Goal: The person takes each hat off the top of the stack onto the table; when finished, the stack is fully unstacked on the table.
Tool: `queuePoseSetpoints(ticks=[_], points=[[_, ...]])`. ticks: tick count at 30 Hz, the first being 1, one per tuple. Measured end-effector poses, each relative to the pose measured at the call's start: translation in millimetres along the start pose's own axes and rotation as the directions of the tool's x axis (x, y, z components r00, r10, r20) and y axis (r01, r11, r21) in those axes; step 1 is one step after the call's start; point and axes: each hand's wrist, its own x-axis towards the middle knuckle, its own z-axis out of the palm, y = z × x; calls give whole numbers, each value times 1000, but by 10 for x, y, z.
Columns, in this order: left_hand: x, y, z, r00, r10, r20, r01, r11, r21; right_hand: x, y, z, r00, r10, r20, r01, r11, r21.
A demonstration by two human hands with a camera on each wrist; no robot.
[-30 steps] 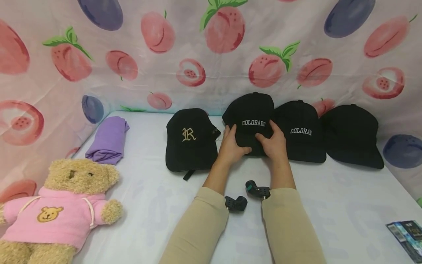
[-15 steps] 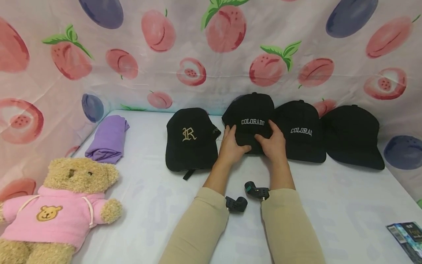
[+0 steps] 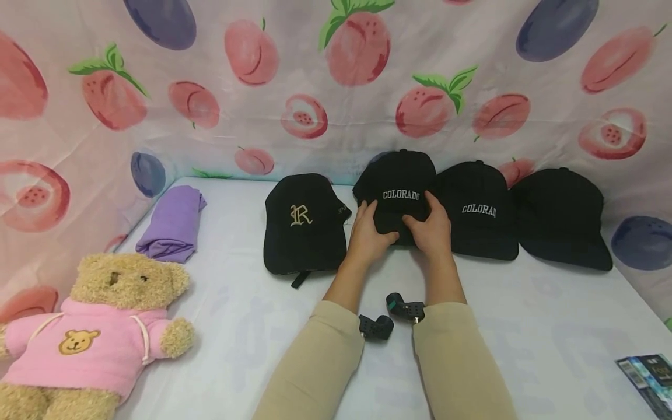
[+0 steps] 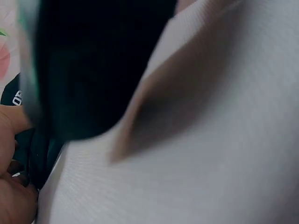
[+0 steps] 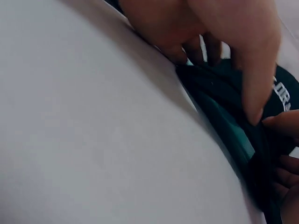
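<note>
A black baseball cap [image 3: 400, 169] with white COLORADO lettering stands on the white surface near the patterned cloth, brim toward me. My left hand [image 3: 370, 234] holds its left side, thumb on the brim and fingers along the edge. On the opposite side my right hand [image 3: 433, 228] grips it, thumb over the brim and fingers by the lettering. In the right wrist view the cap's brim [image 5: 229, 126] appears between both hands. A blurred dark rounded object [image 4: 98, 70] covers much of the left wrist view, and a hand [image 4: 9, 144] shows at its left edge.
A black cap with a gold R [image 3: 304, 233] lies to the left. Another COLORADO cap [image 3: 480, 233] and a plain black cap [image 3: 562, 216] stand on the right. Farther out are a folded purple cloth [image 3: 173, 221], a teddy bear [image 3: 84, 344] in pink and a printed packet [image 3: 648, 379].
My right hand has shifted slightly left, and the held cap's lettering has moved a little left with it. The left hand stays nearly in place, still on the cap.
</note>
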Motion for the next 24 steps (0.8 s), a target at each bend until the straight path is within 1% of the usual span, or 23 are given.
queuePoseSetpoints(ticks=[5, 8, 12, 16, 20, 24], points=[[-6, -7, -4, 1000, 8, -8, -8, 1000, -8, -30, -56, 59, 998, -23, -60, 24, 1000, 12], [-1, -9, -2, 1000, 8, -12, -8, 1000, -29, -27, -71, 70, 996, -28, -83, 30, 999, 24], [0, -9, -5, 1000, 12, -23, -14, 997, -69, -24, -95, 70, 995, -30, -91, 34, 998, 45], [-9, -4, -21, 999, 32, -39, -36, 993, -115, -26, -121, 63, 994, -47, -103, 54, 997, 63], [-23, 6, -41, 997, 60, -50, -66, 988, -142, -29, -142, 53, 992, -58, -115, 67, 995, 71], [-48, 25, -61, 996, 65, -59, -74, 984, -159, -40, -176, 38, 990, -75, -117, 84, 993, 81]])
